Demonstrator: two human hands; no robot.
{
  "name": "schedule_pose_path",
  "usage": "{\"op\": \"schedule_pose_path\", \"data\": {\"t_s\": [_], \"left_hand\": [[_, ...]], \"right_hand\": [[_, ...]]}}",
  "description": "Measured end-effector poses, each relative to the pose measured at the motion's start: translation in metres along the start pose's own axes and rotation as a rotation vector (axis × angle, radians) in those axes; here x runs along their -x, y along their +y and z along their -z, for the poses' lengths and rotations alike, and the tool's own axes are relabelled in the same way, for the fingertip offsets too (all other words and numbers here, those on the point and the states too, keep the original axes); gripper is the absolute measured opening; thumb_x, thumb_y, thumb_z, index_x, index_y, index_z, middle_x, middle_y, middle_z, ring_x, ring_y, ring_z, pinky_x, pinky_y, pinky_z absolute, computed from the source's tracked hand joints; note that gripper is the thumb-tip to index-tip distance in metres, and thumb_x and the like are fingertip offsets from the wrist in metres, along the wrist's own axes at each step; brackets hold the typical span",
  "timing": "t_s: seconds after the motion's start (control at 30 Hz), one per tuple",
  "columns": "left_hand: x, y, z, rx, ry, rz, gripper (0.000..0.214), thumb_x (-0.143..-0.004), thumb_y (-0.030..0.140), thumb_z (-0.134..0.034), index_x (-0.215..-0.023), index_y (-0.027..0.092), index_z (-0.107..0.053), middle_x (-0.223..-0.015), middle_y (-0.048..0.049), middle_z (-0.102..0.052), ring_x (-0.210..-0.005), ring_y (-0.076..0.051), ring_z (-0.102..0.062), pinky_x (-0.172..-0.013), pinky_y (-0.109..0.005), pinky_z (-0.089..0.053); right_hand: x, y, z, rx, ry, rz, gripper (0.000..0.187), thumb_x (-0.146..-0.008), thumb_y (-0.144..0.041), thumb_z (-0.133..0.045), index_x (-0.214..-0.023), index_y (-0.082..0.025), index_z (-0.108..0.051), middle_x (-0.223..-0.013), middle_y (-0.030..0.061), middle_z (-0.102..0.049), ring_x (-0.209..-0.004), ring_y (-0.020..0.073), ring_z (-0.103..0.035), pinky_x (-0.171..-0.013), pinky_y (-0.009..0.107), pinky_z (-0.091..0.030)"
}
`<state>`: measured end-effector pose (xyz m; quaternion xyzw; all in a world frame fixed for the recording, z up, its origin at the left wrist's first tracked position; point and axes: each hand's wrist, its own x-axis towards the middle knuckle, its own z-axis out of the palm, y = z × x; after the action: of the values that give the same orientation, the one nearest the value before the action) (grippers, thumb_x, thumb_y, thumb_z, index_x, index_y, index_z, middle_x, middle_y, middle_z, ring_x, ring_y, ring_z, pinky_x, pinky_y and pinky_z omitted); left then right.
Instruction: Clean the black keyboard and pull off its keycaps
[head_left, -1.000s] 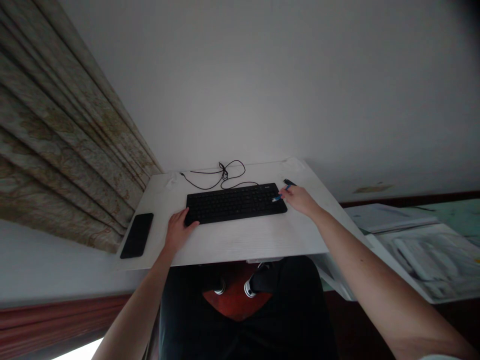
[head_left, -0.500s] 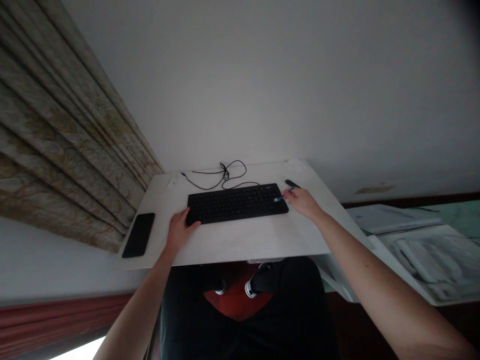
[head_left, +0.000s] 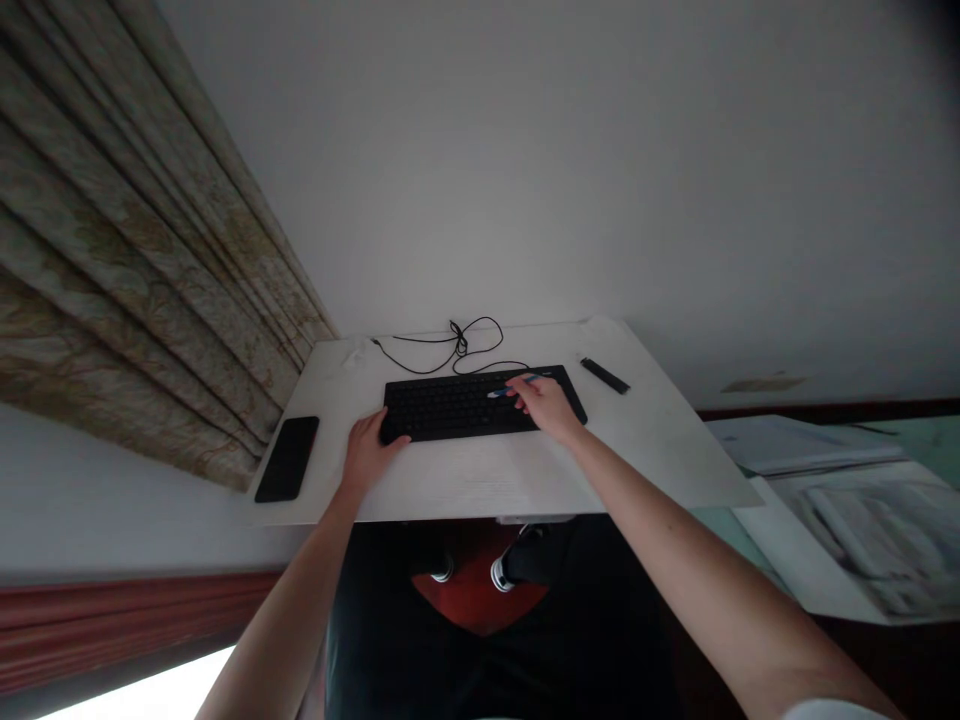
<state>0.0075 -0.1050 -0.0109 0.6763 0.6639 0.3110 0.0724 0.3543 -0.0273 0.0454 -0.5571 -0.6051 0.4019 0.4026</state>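
Only the head cam to go on here, so this is me looking down over my own arms. My right hand (head_left: 547, 408) is closed on a blue pen (head_left: 501, 391), pinched between thumb and fingers rather than clenched in a full fist (my fingers hide most of the grip). The pen's long axis runs nearly sideways, with the tip poking out left of my hand and dipping slightly toward me, right over the keys of the keyboard (head_left: 450, 408). I can't tell whether the tip is actually touching them.

My left hand (head_left: 367, 450) is open and relaxed, fingers resting on the keyboard's near left corner, well apart from the pen, so the right is clearly the nearer hand. Past the keyboard's right end, just beyond my right hand, sits a little black stick (head_left: 604, 375), angled across the desk (head_left: 495, 490). A black phone (head_left: 287, 460) lies near the desk's left edge, and a thin tangled cable (head_left: 457, 345) loops behind the keyboard. A patterned curtain (head_left: 135, 250) hangs down the left, and some papers (head_left: 862, 530) are off to the right (bit of a weird angle, sorry).
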Motion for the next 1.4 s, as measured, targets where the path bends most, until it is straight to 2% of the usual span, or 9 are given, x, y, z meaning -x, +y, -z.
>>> {"op": "schedule_pose_path", "data": {"t_s": [0.13, 0.27, 0.37, 0.47, 0.7, 0.97, 1.17, 1.4], "left_hand": [[0.0, 0.0, 0.0, 0.035, 0.013, 0.024, 0.065, -0.077, 0.041, -0.078, -0.136, 0.019, -0.06, -0.134, -0.0127, -0.066, -0.125, -0.033, -0.059, -0.112, -0.051, -0.042], [0.0, -0.002, 0.001, 0.09, 0.046, 0.053, 0.052, -0.079, 0.036, -0.076, -0.127, 0.021, -0.065, -0.126, -0.0108, -0.069, -0.119, -0.03, -0.062, -0.109, -0.048, -0.046], [0.001, -0.004, 0.003, 0.118, 0.048, 0.058, 0.043, -0.081, 0.033, -0.073, -0.122, 0.021, -0.068, -0.12, -0.0101, -0.071, -0.115, -0.029, -0.064, -0.105, -0.046, -0.049], [0.002, -0.005, 0.004, 0.114, 0.044, 0.061, 0.041, -0.081, 0.031, -0.074, -0.12, 0.022, -0.069, -0.119, -0.01, -0.072, -0.115, -0.029, -0.064, -0.104, -0.046, -0.05], [0.0, -0.008, 0.0, 0.094, 0.049, 0.055, 0.046, -0.08, 0.031, -0.075, -0.123, 0.019, -0.068, -0.117, -0.0118, -0.072, -0.113, -0.03, -0.065, -0.103, -0.049, -0.05], [-0.001, -0.01, -0.001, 0.113, 0.055, 0.03, 0.043, -0.081, 0.032, -0.075, -0.122, 0.021, -0.068, -0.118, -0.0114, -0.072, -0.114, -0.029, -0.065, -0.103, -0.049, -0.05], [-0.001, -0.009, 0.001, 0.126, 0.052, 0.051, 0.043, -0.081, 0.033, -0.075, -0.122, 0.021, -0.069, -0.119, -0.0107, -0.071, -0.116, -0.028, -0.064, -0.107, -0.048, -0.049], [-0.001, -0.006, 0.003, 0.138, 0.041, 0.065, 0.042, -0.082, 0.036, -0.073, -0.121, 0.02, -0.069, -0.121, -0.0107, -0.071, -0.117, -0.029, -0.064, -0.108, -0.05, -0.048]], "right_hand": [[0.003, -0.029, -0.082, -0.127, -0.174, 0.014, 0.026, -0.097, -0.031, -0.053, -0.094, -0.015, -0.073, -0.085, 0.0064, -0.076, -0.06, 0.0112, -0.065, -0.052, 0.019, -0.048], [0.003, -0.051, -0.144, -0.073, -0.287, 0.04, 0.024, -0.098, -0.026, -0.053, -0.093, -0.015, -0.074, -0.085, 0.0055, -0.077, -0.059, 0.0106, -0.066, -0.052, 0.018, -0.047], [0.002, -0.059, -0.173, -0.038, -0.318, 0.055, 0.026, -0.099, -0.027, -0.051, -0.095, -0.016, -0.074, -0.088, 0.0059, -0.077, -0.06, 0.011, -0.067, -0.053, 0.018, -0.047], [0.001, -0.059, -0.184, 0.008, -0.33, 0.051, 0.028, -0.101, -0.026, -0.049, -0.098, -0.016, -0.074, -0.089, 0.0062, -0.077, -0.062, 0.0116, -0.069, -0.056, 0.019, -0.048], [-0.005, -0.055, -0.16, 0.277, -0.228, 0.085, 0.03, -0.101, -0.029, -0.049, -0.096, -0.017, -0.075, -0.089, 0.0073, -0.078, -0.077, 0.0168, -0.073, -0.073, 0.023, -0.051], [0.0, -0.06, -0.148, 0.427, -0.284, 0.179, 0.031, -0.102, -0.03, -0.048, -0.098, -0.018, -0.076, -0.092, 0.0079, -0.078, -0.085, 0.0183, -0.073, -0.077, 0.023, -0.048], [-0.005, -0.049, -0.097, 0.596, -0.229, 0.148, 0.032, -0.102, -0.031, -0.047, -0.097, -0.018, -0.075, -0.088, 0.0084, -0.077, -0.088, 0.0215, -0.073, -0.073, 0.025, -0.046], [-0.007, -0.023, -0.038, 0.556, -0.143, 0.131, 0.03, -0.099, -0.03, -0.052, -0.082, -0.019, -0.075, -0.084, 0.0086, -0.077, -0.082, 0.0222, -0.072, -0.072, 0.027, -0.048]]}}
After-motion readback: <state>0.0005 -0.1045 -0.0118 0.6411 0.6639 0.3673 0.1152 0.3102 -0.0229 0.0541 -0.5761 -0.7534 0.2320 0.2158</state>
